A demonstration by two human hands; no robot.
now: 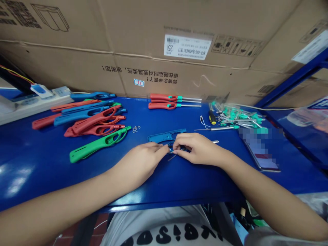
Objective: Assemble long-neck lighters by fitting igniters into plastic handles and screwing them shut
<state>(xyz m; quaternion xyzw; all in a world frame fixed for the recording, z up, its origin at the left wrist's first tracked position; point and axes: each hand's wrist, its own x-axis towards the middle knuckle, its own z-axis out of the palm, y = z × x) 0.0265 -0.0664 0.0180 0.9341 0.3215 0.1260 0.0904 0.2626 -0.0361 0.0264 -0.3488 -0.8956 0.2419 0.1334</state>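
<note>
My left hand and my right hand meet over the front middle of the table, fingertips pinched close together. Between them is a blue lighter casing, mostly covered by my fingers. A thin wire pokes out below the fingertips. Past my right wrist shows the end of a metal tube. Right behind my hands lies a blue casing half, its hollow side up. What exactly my right fingertips pinch is hidden. Several small screws lie to the left.
Red, blue and orange lighter casings and a green one lie at left, near a power strip. Red lighters with tubes lie at the back. At right are tube parts, a screwdriver and a phone. Cardboard stands behind.
</note>
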